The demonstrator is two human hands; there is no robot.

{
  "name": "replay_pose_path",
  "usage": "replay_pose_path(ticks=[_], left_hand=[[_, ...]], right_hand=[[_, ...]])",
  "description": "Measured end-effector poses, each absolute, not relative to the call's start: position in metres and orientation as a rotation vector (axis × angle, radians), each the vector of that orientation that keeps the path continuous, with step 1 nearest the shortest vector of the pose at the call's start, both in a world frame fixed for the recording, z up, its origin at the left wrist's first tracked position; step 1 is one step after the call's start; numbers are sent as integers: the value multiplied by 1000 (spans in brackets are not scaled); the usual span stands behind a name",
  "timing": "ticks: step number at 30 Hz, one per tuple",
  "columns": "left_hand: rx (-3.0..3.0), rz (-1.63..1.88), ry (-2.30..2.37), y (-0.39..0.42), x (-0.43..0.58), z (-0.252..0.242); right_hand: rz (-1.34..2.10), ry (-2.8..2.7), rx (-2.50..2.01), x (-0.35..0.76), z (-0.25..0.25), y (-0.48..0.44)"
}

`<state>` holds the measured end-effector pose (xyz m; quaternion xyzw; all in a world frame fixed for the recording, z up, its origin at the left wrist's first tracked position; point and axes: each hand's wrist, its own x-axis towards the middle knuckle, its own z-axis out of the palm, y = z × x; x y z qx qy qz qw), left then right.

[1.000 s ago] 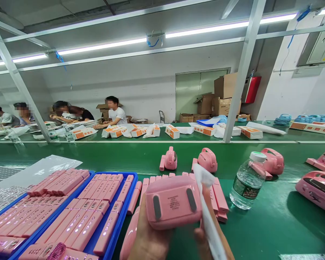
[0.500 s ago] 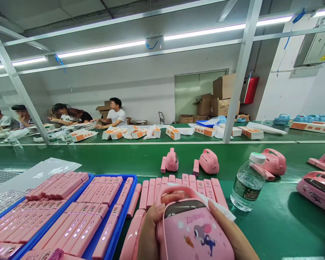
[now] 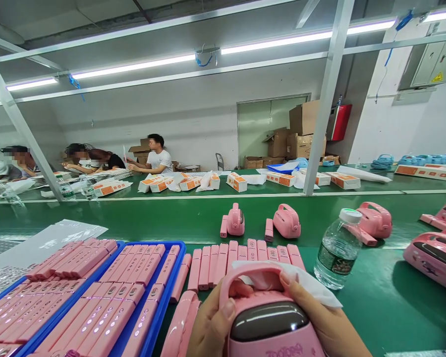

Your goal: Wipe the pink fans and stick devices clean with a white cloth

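Note:
A pink portable speaker (image 3: 275, 342) with a carry handle, a glossy dark panel and printed lettering stands close in front of me, its lower part cut off by the frame. My left hand (image 3: 210, 322) is closed around its left side, with fingers under the handle. On the right, my right hand (image 3: 315, 307) grips the speaker's side, its thumb by the handle's end. A thin white cloth or sheet (image 3: 323, 289) lies behind the right hand, pressed against the speaker. Left of my hands, another pink speaker (image 3: 180, 322) is partly hidden.
Blue trays (image 3: 163, 297) of pink button sticks (image 3: 115, 317) stand at left. More pink sticks (image 3: 208, 267) line up behind the speaker. A water bottle (image 3: 338, 253) and pink speakers (image 3: 433, 260) are on the right. Co-workers (image 3: 158, 158) sit across the green bench among orange-white boxes (image 3: 237, 182).
The speaker has tipped so its dark panel faces me more and its printed front shows less. My right thumb has moved up to the handle; more of the white cloth shows.

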<state>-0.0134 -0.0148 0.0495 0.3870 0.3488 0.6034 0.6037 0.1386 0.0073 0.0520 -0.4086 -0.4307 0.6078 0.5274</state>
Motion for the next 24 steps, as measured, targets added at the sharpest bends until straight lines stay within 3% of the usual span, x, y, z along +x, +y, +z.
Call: replay_pose_path(ticks=[7,14,19,24], left_hand=[[749,1432,933,-16,-15,45],[1288,1398,1251,-10,-26,57],[1306,1255,1184,-4,-22,75],[1466,1259,1286,3,-37,95]], right_hand=[[1056,-1533,-984,149,64,2],[648,-1784,-1073,148,61,3],[762,-1765,-1074,138,57,9],[1123,-1737,-894,145,51,28]])
